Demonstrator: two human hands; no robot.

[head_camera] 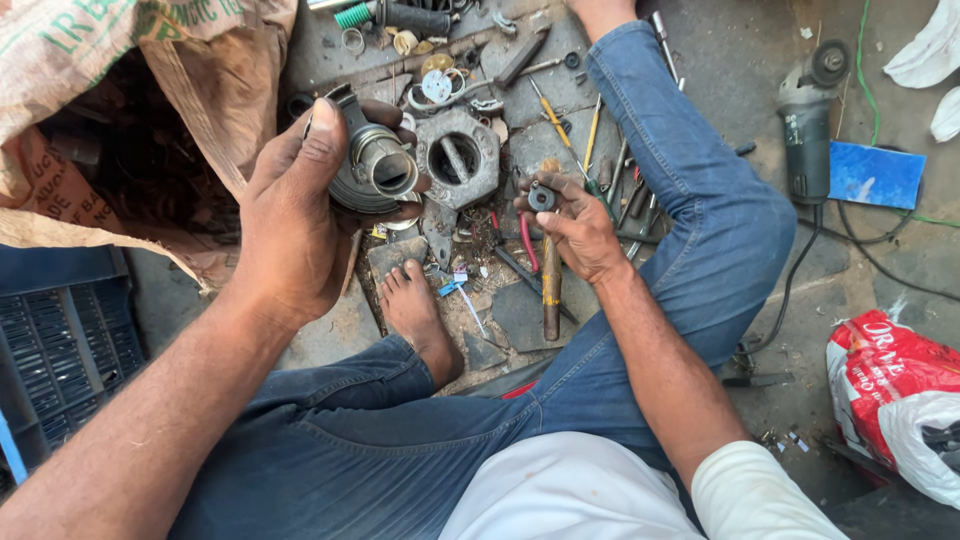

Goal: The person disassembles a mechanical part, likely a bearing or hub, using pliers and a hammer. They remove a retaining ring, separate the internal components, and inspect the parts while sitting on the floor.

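My left hand (295, 215) is raised and grips a round, dirty metal cylinder part (375, 170) with a shiny inner sleeve facing right. My right hand (575, 225) is lower, over the floor, and pinches a small dark ring-shaped part (541, 197) between thumb and fingertips. Below and between my hands lie a hexagonal metal housing (457, 158) with a round opening, and a wooden-handled tool (551, 285) on the ground. I sit on the floor in blue jeans, with a bare foot (415, 310) tucked under my left hand.
Screwdrivers, pliers and small metal rings (585, 140) litter the grimy floor ahead. An open sack (150, 110) lies at the left above a dark plastic crate (60, 350). An angle grinder (805, 130) with its cable, a blue sheet (875, 175) and a red bag (890, 385) are at the right.
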